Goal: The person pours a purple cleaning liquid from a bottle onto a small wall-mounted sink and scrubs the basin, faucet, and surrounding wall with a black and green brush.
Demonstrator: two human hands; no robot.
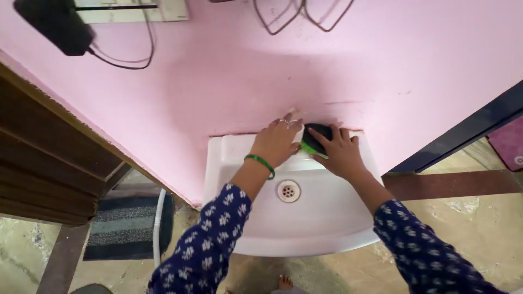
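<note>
From the head camera, looking straight down: the right hand [341, 154] is gripping a green-and-black scrub pad [315, 138], fingers curled over its top, and is pressing it at the back rim of the white wash basin [327, 218], right where the basin is meeting the pink wall [234, 76]. The left hand [277, 142] is lying just beside it, palm down, fingers spread and resting flat against the back edge near a small white fitting that is mostly hidden; whether it is clasping that fitting I cannot tell. A green bangle [260, 163] is sitting on the left wrist, and both arms are wearing dark blue sleeves with a white print. The round metal drain [288, 190] is showing in the bowl, below and between the two hands. Off to the left, a white hose [158, 226] is running down beside a striped mat [126, 226], and a dark wooden door frame [49, 158] is filling that edge. A black adapter [54, 24] is hanging on the wall above, its cable looping.
</note>
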